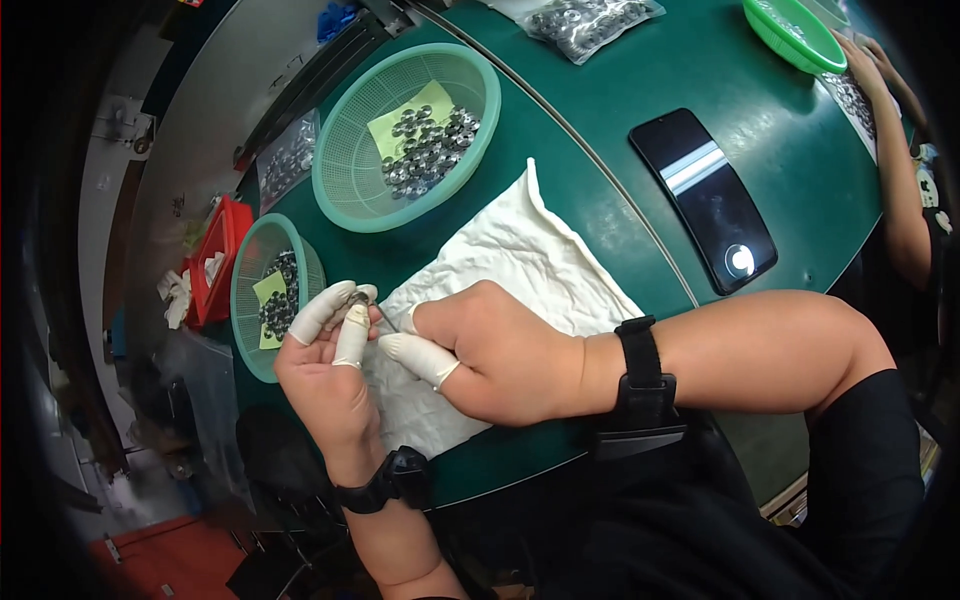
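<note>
White finger cots cover the thumb and fingertips of both my hands. My left hand point(328, 385) pinches a small round metal part point(361, 299) between thumb and finger, mostly hidden by the fingertips. Closed around a thin metal rod-like tool point(386, 319), my right hand point(505, 350) points its tip at that part; the tool's exact kind does not show. Both hands are over a crumpled white cloth point(520, 250). Just left of my left hand stands a small green mesh basket point(247, 335) holding dark metal parts and a yellow paper.
Beyond the cloth is a larger green mesh basket point(345, 180) of shiny metal parts. A black phone point(705, 210) lies to the right. Bags of parts point(585, 25) rest at the back. A red bin point(222, 255) stands left. Another person's arm point(900, 190) reaches beside a green basket point(797, 45).
</note>
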Demonstrator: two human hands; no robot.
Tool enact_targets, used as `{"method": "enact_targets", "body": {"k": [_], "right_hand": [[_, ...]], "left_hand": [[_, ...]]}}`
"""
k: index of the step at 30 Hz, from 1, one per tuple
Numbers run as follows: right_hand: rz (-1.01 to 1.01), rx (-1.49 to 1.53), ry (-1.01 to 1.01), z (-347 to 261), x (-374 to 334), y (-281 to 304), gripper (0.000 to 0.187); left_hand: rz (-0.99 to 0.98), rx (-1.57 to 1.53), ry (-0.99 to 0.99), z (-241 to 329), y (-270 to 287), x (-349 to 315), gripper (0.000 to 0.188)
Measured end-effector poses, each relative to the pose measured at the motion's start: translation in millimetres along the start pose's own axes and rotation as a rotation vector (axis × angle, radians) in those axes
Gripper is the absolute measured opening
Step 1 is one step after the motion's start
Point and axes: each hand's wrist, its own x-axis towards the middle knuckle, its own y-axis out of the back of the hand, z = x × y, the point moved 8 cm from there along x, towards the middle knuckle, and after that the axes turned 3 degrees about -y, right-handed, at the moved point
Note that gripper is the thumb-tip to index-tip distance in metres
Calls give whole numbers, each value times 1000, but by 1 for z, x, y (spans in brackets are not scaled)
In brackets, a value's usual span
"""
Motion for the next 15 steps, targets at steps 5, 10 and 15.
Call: {"method": "enact_targets", "body": {"k": [5, 10, 15], "right_hand": [[-8, 38, 3, 0, 1, -2, 30], [-14, 56, 10, 0, 1, -2, 28], [-15, 35, 5, 1, 1, -3, 27]], "left_hand": [[-65, -75, 17, 3, -4, -4, 26], [-50, -70, 34, 4, -8, -4, 28], [-59, -53, 47, 4, -5, -5, 26]]}}
